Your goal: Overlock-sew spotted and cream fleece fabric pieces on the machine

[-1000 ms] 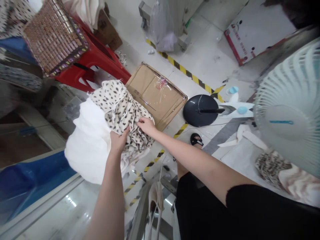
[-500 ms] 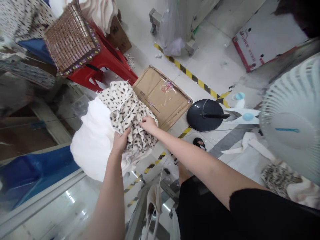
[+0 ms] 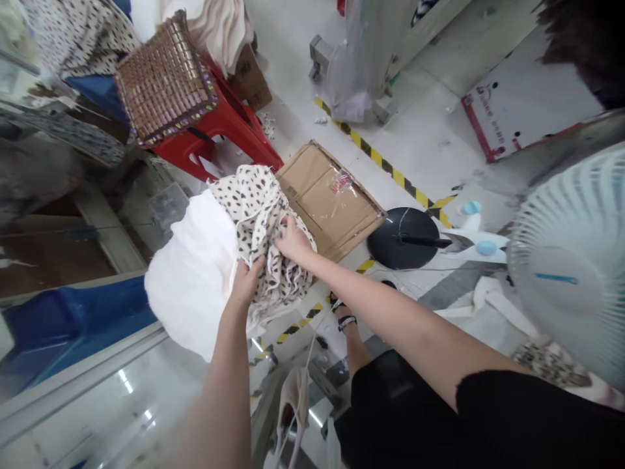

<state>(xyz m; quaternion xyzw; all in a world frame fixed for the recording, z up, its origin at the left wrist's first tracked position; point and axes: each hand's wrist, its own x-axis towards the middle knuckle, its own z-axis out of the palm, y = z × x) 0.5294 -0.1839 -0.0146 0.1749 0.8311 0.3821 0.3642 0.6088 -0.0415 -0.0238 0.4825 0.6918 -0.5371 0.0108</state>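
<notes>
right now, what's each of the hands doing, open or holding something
Left hand: closed on the spotted fabric, thumb on top.
Right hand: closed on the same spotted fabric, further up.

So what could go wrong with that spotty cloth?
The left hand and right hand hold the spotted cloth, bunched with white fabric, up in the air. It might slip and land on the cardboard or the floor. The fan stands close to the right arm, so a loose end could perhaps catch on it.

Pale floor [image 3: 439, 130], yellow-black hazard tape [image 3: 385, 166], red plastic stool [image 3: 234, 133], flattened cardboard [image 3: 327, 202], white fan [image 3: 571, 273]
</notes>
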